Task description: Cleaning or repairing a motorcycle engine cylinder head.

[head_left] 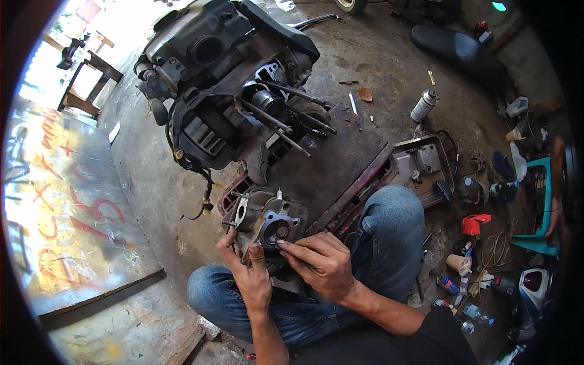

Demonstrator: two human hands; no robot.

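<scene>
A grey metal engine part, which looks like a cylinder head, rests tilted in front of me between my knees, its round bluish-rimmed opening facing up. My left hand grips its near left side, fingers at the edge and thumb raised along the front. With index finger and thumb drawn close together, my right hand touches the lower rim of the opening. Whatever small thing may be between those fingertips is hidden. Beyond stands a dark engine, with a piston and several long studs sticking out toward me.
A dark greasy board lies under the engine. To its right are a metal tray with parts, a spray can and a black seat. Farther right are a red box, bottles and a teal chair. A painted panel stands left.
</scene>
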